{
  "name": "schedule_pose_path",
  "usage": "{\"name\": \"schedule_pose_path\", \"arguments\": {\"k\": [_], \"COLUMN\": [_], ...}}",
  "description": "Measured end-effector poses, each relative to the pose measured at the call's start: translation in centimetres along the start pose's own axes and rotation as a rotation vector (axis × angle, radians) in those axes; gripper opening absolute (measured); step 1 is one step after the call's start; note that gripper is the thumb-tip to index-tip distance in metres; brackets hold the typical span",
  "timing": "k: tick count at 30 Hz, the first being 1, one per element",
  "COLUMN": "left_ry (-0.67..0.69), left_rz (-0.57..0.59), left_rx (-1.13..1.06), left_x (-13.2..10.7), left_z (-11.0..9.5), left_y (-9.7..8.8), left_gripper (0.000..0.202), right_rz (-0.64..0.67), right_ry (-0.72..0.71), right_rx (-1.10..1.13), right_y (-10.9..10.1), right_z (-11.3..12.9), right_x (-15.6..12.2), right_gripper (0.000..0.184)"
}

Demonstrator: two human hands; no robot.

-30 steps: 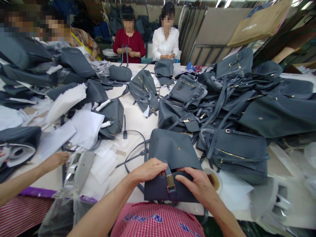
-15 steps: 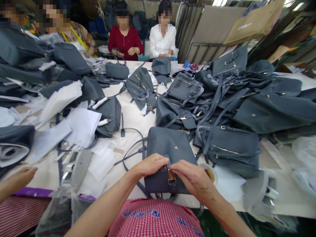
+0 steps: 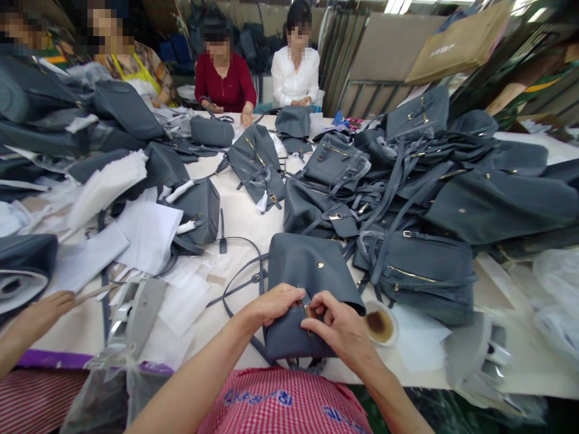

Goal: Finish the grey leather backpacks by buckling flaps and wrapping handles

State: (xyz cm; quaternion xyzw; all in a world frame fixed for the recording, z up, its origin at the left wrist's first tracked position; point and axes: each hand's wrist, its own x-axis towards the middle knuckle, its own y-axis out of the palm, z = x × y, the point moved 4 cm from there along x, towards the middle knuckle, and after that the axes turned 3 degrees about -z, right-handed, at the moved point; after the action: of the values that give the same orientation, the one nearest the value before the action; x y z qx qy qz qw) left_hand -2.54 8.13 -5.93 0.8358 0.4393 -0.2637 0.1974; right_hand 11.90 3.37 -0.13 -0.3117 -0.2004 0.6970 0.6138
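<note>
head view: a grey bag lies in front of the person, its lower end close to the near edge of the desk, just above the checked apron. a bare strip of desk runs from the bag's upper left up the middle, between two heaps of bags. on the left, thin loops of cord lie beside the bag, with loose white paper beyond them. room on the right is tight: a plate with a brown patch in it sits just beside the bag's corner, and a zipped bag lies near, past that corner.

the left hand is at the front of the bag, fingers curled, thumb pressing the short strap; its undersides are hidden. the right hand comes from the other side, thumb and forefinger nearly together, pinching the gold buckle, the other fingers bent in. both hands are close together, the strap between them.
</note>
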Motion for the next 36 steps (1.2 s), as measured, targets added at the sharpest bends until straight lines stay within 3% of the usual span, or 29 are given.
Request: {"name": "schedule_pose_path", "arguments": {"k": [3, 6, 10, 13, 17, 24, 32, 36], "left_ry": [-0.013, -0.020, -0.014, 0.001, 0.034, 0.071, 0.168, 0.204], "left_rz": [0.000, -0.022, -0.046, -0.036, -0.022, -0.063, -0.144, -0.176], "left_rx": [-0.029, -0.070, -0.096, -0.086, -0.063, -0.005, 0.199, 0.288], "left_x": [0.2, 0.4, 0.3, 0.1, -0.1, -0.5, -2.2, -2.9], "left_z": [0.7, 1.0, 0.9, 1.0, 1.3, 1.0, -1.2, -1.7], "left_y": [0.1, 0.3, 0.4, 0.4, 0.4, 0.8, 1.3, 1.5], "left_gripper": [0.039, 0.039, 0.037, 0.036, 0.038, 0.037, 0.036, 0.039], "right_rz": [0.138, 0.170, 0.136, 0.146, 0.154, 0.198, 0.121, 0.100], "right_ry": [-0.013, -0.006, -0.004, 0.015, 0.054, 0.062, 0.124, 0.116], "right_rx": [0.220, 0.285, 0.251, 0.233, 0.238, 0.468, 0.363, 0.356], "right_y": [0.4, 0.0, -0.5, -0.3, 0.5, 0.6, 0.9, 0.7], "right_z": [-0.3, -0.6, -0.2, -0.1, -0.7, -1.5, -0.6, -0.7], "right_x": [1.0, 1.3, 1.1, 0.8, 0.7, 0.8, -0.2, -0.6], "right_gripper": [0.013, 0.005, 0.015, 0.012, 0.027, 0.017, 0.025, 0.019]}}
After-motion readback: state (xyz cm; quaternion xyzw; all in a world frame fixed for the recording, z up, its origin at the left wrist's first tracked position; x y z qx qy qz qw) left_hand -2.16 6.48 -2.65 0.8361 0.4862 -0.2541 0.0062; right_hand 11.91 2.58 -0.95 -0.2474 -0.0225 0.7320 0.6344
